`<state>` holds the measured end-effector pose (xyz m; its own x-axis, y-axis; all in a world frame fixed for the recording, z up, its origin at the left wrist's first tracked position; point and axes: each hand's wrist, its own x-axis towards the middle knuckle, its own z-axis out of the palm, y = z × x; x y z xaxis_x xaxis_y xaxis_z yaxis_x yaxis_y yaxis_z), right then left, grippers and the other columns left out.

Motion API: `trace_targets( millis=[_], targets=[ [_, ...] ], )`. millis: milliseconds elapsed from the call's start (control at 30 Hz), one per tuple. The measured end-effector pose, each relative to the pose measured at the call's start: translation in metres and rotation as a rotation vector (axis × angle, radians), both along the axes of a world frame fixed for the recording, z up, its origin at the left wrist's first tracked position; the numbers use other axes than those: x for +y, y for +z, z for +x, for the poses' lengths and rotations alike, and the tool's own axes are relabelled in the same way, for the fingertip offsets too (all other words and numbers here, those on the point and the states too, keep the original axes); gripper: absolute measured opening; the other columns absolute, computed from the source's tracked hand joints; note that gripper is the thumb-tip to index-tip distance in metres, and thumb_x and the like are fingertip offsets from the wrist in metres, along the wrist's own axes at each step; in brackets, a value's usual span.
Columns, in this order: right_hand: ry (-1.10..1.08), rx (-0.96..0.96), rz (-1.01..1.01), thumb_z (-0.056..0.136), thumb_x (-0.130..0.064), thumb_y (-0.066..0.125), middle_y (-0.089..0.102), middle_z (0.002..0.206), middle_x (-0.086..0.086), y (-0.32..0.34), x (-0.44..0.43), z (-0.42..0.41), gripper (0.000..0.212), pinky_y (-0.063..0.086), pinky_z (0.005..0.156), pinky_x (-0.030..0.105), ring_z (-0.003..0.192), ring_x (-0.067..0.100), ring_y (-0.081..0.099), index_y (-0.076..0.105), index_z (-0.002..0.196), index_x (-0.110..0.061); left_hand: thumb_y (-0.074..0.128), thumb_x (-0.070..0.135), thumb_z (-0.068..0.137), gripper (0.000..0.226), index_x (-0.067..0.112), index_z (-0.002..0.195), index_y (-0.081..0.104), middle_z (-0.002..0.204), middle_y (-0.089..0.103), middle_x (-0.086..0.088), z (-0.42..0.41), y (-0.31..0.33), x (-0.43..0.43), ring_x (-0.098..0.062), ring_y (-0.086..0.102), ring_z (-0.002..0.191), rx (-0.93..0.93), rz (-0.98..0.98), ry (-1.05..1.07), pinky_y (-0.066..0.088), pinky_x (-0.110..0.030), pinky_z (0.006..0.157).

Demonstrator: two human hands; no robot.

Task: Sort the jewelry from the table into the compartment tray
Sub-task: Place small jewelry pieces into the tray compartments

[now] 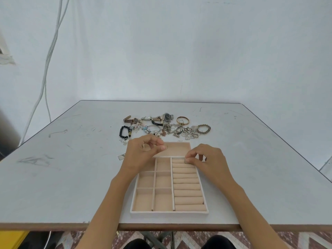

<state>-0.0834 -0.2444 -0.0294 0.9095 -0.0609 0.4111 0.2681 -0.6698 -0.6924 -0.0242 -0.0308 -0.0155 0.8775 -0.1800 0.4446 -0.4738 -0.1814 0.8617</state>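
Left hand [145, 150]: fingers curled, thumb and forefinger pinching a thin ring [166, 147] above the tray's far long compartment.
Right hand [206, 159]: thumb and forefinger pinched on a small piece [185, 161] (likely another ring, too small to be sure), right at the farthest of the ring rolls [186, 186].
Tray [168, 213]: sits on the table [71, 177] at 6 o'clock, nearest the person. Its open square compartments look empty.
Jewelry pile [172, 130]: lies at 12 o'clock from the tray, just beyond its far rim, with watches, bracelets and chains tangled together.
Key relation: the ring rolls fill the tray's 3 o'clock side. Each slot runs from 9 to 3 o'clock, and the slots are stacked from 12 down to 6. From the left hand's ring they lie at about 4 o'clock, close by, while the right hand is already on them and so is the nearer one.
Step, as judged: seating rings in the slots. Sorting has barely begun.
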Motion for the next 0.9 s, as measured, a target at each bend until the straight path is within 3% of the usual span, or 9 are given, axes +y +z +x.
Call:
trace_targets(
  millis=[167, 300, 467, 900],
  targets=[
    [-0.015, -0.012, -0.096, 0.074, -0.021, 0.077, 0.062, 0.074, -0.013, -0.0044, -0.0008, 0.0037, 0.014, 0.035, 0.066, 0.024, 0.071, 0.009, 0.052, 0.070, 0.068, -0.031, 0.081, 0.012, 0.071, 0.009, 0.014, 0.074, 0.073, 0.068, 0.068, 0.014, -0.0012, 0.0001, -0.0001, -0.005, 0.051, 0.064, -0.001, 0.001, 0.003, 0.037, -0.005, 0.066],
    [0.030, 0.029, 0.027, 0.072, -0.009, 0.078, 0.064, 0.073, -0.012, -0.0025, -0.0008, 0.0053, 0.022, 0.038, 0.062, 0.018, 0.065, 0.007, 0.053, 0.071, 0.065, -0.029, 0.080, 0.012, 0.072, 0.009, 0.015, 0.074, 0.072, 0.065, 0.066, 0.017, -0.0022, 0.0002, -0.0008, -0.001, 0.051, 0.063, 0.006, 0.024, -0.002, 0.036, -0.003, 0.066],
    [0.046, 0.034, 0.148, 0.080, -0.007, 0.072, 0.069, 0.072, -0.015, 0.0021, -0.0025, 0.0019, 0.017, 0.037, 0.055, 0.009, 0.065, 0.002, 0.055, 0.075, 0.076, -0.023, 0.080, 0.013, 0.072, 0.009, 0.016, 0.074, 0.072, 0.066, 0.067, 0.016, -0.0021, 0.0000, -0.0008, 0.000, 0.051, 0.063, 0.000, 0.033, -0.008, 0.036, -0.003, 0.065],
    [0.044, 0.051, 0.191, 0.075, -0.004, 0.075, 0.069, 0.079, -0.006, 0.0047, 0.0023, -0.0018, 0.011, 0.039, 0.063, 0.006, 0.067, -0.002, 0.053, 0.075, 0.079, -0.014, 0.080, 0.012, 0.073, 0.008, 0.015, 0.076, 0.072, 0.066, 0.067, 0.016, -0.0019, -0.0032, -0.0006, 0.000, 0.051, 0.062, -0.019, 0.077, -0.024, 0.034, -0.004, 0.062]
  ],
)
